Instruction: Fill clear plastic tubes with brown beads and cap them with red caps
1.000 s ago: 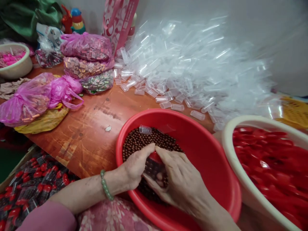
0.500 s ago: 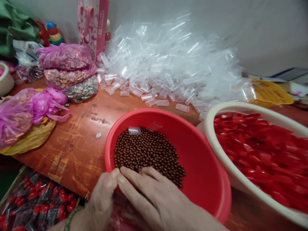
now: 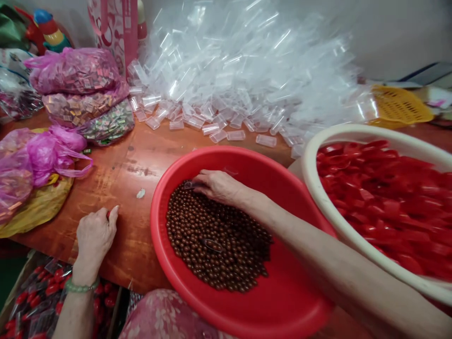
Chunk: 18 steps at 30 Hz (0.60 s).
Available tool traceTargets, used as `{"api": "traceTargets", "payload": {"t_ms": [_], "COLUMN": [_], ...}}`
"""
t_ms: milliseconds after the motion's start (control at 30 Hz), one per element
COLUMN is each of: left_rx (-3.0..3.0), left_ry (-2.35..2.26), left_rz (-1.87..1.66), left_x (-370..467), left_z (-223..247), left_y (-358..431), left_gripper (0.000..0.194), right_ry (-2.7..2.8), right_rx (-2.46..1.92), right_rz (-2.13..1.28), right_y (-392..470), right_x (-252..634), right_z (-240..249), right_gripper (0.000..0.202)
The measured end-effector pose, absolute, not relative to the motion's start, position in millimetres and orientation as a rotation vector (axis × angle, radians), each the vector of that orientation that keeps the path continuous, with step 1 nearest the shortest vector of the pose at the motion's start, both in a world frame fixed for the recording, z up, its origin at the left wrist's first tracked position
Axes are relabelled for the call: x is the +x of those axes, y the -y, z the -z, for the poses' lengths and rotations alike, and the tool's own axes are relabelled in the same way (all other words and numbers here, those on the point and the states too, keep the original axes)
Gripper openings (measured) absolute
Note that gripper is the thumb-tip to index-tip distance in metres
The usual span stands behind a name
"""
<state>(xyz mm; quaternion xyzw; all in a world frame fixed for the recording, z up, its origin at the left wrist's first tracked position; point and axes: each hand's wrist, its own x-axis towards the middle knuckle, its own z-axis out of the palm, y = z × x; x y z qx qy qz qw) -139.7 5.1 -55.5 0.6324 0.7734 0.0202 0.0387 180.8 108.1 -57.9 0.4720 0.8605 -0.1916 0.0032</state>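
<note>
My right hand (image 3: 221, 187) reaches into the red basin (image 3: 300, 287), its fingers closed on a small clear plastic tube (image 3: 189, 185) at the far left edge of the brown beads (image 3: 219, 226). Another clear tube (image 3: 213, 245) lies half sunk among the beads. To the left of the basin, above the tabletop, my left hand (image 3: 95, 233) is curled closed, a green bracelet (image 3: 82, 285) on its wrist. A bit of a small red piece (image 3: 108, 214) shows between its thumb and fingers; the rest of it is hidden.
A cream basin (image 3: 310, 155) of red plastic pieces (image 3: 384, 207) touches the right side. Clear tubes (image 3: 243, 89) are heaped against the wall, near a yellow basket (image 3: 400, 106). Pink bags (image 3: 83, 75) fill the left. Filled red-ended tubes (image 3: 38, 296) lie below the table edge.
My hands were together at the basin's near rim. The right has moved into the beads and grips a tube; the left has moved left with a red piece. The view has shifted downward.
</note>
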Motion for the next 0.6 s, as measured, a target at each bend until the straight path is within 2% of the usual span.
{"api": "traceTargets", "payload": {"t_ms": [133, 233, 333, 400, 467, 600], "left_rx": [1.509, 1.334, 0.795, 0.467, 0.302, 0.191], "left_ry": [-2.146, -2.012, -1.523, -1.185, -1.038, -0.945], "left_rz": [-0.614, -0.704, -0.889, -0.967, -0.991, -0.993], "left_x": [-136, -131, -122, -114, -107, -97], "left_z": [58, 55, 47, 42, 38, 39], "left_y": [-10, -9, -8, -7, -8, -10], "left_gripper": [0.038, 0.056, 0.068, 0.069, 0.072, 0.073], "right_ry": [-2.727, -2.797, -2.779, -2.782, -2.91, -3.128], "right_rx": [1.458, 1.494, 1.623, 1.641, 1.674, 1.8], "right_rz": [0.735, 0.92, 1.525, 1.682, 1.546, 0.924], "right_y": [-102, -98, -96, -93, -88, -76], "right_x": [185, 190, 194, 193, 191, 188], "right_z": [57, 55, 54, 53, 50, 44], "right_gripper": [0.021, 0.031, 0.032, 0.03, 0.031, 0.036]}}
